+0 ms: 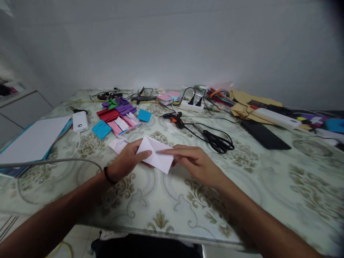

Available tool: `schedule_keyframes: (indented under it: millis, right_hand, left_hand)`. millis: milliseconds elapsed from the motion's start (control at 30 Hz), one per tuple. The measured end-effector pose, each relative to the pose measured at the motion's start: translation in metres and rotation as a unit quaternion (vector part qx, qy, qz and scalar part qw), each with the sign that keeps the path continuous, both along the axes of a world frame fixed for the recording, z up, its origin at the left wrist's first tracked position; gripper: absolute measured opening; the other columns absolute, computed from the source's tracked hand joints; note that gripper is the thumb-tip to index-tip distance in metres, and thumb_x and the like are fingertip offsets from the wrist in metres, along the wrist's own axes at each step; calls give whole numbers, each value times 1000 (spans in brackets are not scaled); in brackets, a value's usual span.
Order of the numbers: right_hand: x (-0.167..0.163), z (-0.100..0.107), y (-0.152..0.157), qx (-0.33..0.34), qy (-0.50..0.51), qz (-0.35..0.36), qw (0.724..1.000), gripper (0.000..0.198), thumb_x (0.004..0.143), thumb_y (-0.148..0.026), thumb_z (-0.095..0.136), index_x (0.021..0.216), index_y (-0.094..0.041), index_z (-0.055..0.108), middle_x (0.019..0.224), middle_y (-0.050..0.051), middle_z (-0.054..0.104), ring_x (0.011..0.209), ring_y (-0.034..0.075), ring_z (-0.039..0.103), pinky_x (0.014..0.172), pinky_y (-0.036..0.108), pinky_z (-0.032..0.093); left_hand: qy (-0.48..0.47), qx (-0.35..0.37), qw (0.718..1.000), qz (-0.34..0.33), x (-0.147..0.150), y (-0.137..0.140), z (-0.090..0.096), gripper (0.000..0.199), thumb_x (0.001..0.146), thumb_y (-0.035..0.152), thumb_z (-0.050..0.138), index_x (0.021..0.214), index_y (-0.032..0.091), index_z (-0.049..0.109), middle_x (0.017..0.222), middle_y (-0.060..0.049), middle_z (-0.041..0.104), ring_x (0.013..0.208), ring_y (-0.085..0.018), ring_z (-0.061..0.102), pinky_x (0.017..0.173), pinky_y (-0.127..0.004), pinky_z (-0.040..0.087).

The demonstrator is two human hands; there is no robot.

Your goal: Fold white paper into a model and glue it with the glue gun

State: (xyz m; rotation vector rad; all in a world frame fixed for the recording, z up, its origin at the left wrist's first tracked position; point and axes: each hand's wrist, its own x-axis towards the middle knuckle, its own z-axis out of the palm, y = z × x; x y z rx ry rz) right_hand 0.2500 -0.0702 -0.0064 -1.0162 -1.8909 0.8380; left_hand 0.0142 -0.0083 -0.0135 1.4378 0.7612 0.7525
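Head: L hand (128, 157) grips wht paper (164, 164); R hand (199, 163), index extended.

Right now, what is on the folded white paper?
The left hand rests its thumb on the folded white paper; the right hand has a finger over it. What they cover cannot be seen.

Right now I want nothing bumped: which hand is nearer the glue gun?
Right. The right hand touches the white paper, on the near side of the glue gun; the left hand grips it, farther off to the gun's near left.
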Motion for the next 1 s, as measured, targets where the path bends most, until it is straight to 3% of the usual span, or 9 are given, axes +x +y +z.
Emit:
schedule_keyframes:
  millis: [133, 300, 533, 633, 733, 833, 933, 1000]
  right_hand:
    - [0, 3, 0, 55, -70, 19, 996, 45, 88, -6, 52, 124, -24, 73, 91, 5, 66, 80, 16, 60, 72, 28, 47]
    - [-6, 1, 0, 71, -41, 35, 996, 35, 91, -15, 66, 122, -29, 73, 111, 8, 64, 99, 18, 63, 87, 31, 50]
    - [-3, 0, 1, 91, -22, -13, 996, 28, 95, -20, 63, 116, -34, 76, 124, 8, 62, 114, 21, 62, 98, 39, 49]
    - [-1, -1, 2, 105, -18, -25, 994, 27, 95, -22, 63, 113, -35, 77, 128, 8, 61, 117, 23, 60, 101, 43, 49]
    - [0, -2, 3, 109, -34, -20, 993, 26, 94, -21, 63, 111, -34, 78, 127, 8, 62, 117, 23, 60, 99, 43, 49]
    - [0, -3, 3, 105, -55, 6, 993, 26, 95, -19, 63, 111, -32, 78, 117, 8, 68, 108, 21, 62, 94, 39, 50]
    - [-1, -2, 2, 74, -48, 29, 996, 24, 96, -20, 62, 111, -29, 78, 108, 7, 71, 99, 19, 64, 88, 34, 51]
    - [-2, 1, 2, 34, -34, 34, 998, 22, 96, -24, 62, 111, -27, 78, 105, 6, 72, 95, 18, 65, 85, 32, 50]
  left_hand:
    - [-16, -15, 1000, -7, 0, 1, -2, 35, 82, 35, 76, 109, 15, 67, 91, -4, 71, 77, -18, 68, 64, -25, 58]
    - [8, -17, 999, -41, 0, -1, -1, 31, 81, 37, 75, 102, 15, 69, 90, -4, 71, 74, -19, 67, 63, -28, 58]
    - [45, 52, 997, -30, -1, -3, 10, 37, 96, 46, 54, 90, 14, 70, 87, -5, 69, 75, -16, 59, 66, -25, 47]
    - [105, 122, 987, -16, -1, -3, 15, 39, 97, 46, 50, 87, 14, 68, 84, -4, 67, 74, -16, 57, 66, -25, 45]
    - [132, 173, 976, -18, -1, -2, 15, 36, 97, 43, 51, 97, 13, 71, 89, -5, 68, 81, -18, 59, 70, -25, 46]
    - [112, 179, 977, -15, -1, -2, 10, 37, 96, 39, 55, 118, 14, 69, 99, -7, 71, 91, -20, 63, 75, -26, 48]
    - [120, 211, 970, 28, -2, -3, 5, 49, 97, 35, 55, 142, 16, 54, 88, -4, 71, 79, -16, 64, 68, -23, 47]
    - [127, 247, 959, 52, -3, -4, 6, 52, 98, 32, 54, 148, 19, 47, 84, -2, 71, 71, -14, 62, 65, -23, 46]
